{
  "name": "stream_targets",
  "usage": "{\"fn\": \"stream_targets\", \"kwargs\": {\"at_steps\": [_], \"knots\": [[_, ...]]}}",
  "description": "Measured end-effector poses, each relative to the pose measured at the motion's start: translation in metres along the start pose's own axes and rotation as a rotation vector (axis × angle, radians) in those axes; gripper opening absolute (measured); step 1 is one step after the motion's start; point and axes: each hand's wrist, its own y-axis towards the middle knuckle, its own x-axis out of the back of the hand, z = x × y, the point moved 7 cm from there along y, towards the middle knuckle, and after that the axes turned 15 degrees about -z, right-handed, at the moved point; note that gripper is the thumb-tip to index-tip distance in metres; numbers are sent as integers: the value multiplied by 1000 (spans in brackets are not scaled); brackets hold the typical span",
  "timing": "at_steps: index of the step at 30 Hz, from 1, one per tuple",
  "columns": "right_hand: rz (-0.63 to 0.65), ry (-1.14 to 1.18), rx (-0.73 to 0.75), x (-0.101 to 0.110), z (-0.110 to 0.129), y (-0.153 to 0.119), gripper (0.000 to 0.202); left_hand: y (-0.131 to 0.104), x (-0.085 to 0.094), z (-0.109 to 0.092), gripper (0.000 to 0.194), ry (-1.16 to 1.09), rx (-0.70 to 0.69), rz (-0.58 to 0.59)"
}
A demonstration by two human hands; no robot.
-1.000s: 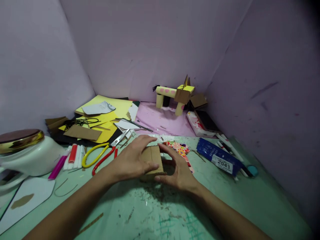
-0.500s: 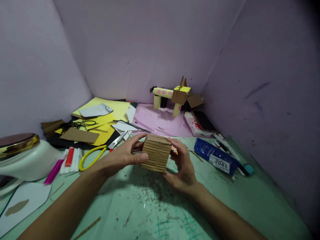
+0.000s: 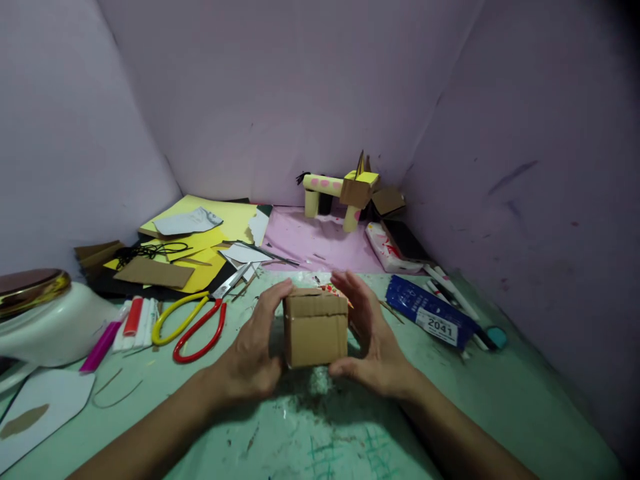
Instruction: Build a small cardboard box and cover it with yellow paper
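Note:
A small cardboard box (image 3: 316, 333) is at the middle of the view, its smooth brown face toward me and a seam near its top. My left hand (image 3: 255, 347) wraps round its left side, fingertips at the upper left corner. On the right, my right hand (image 3: 373, 340) curves round the box, with the thumb at the lower right corner and the fingers raised behind; some gap shows between palm and box. Whether the box's underside touches the table is unclear.
Scissors with yellow and red handles (image 3: 200, 343) lie left of my left hand, near markers (image 3: 134, 317). Yellow paper (image 3: 235, 220) and cardboard scraps are behind. A giraffe-like paper figure (image 3: 325, 185) stands at the back. A blue packet (image 3: 407, 300) lies right.
The box has turned from its ribbed face to a smooth face and come lower and nearer. Both hands have shifted round it, and the scissors' red handle is now uncovered.

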Motion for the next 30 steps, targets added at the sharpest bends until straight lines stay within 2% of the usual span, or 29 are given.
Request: {"fn": "stream_targets", "kwargs": {"at_steps": [3, 9, 14, 20, 22, 25, 28, 30], "knots": [[132, -126, 101, -10, 7, -1, 92, -13, 1, -5, 92, 30, -146, -14], [227, -185, 241, -14, 20, -1, 81, -20, 0, -10, 89, 109, -180, 158], [319, -192, 172, -8, 21, 2, 75, -20, 1, -13, 89, 149, -206, 166], [302, -168, 87, -5, 15, 4, 76, -17, 2, -11, 90, 125, -201, 126], [299, -156, 34, -5, 7, 4, 78, -13, 2, -9, 90, 113, -162, 113], [295, -99, -46, -5, -6, 1, 81, -6, 3, 1, 88, 111, -14, 94], [241, -48, -61, -3, -9, -1, 89, -2, 9, 11, 86, 66, 151, 12], [187, -54, -59, -3, -7, -2, 95, -3, 12, 14, 88, 21, 207, -40]]}}
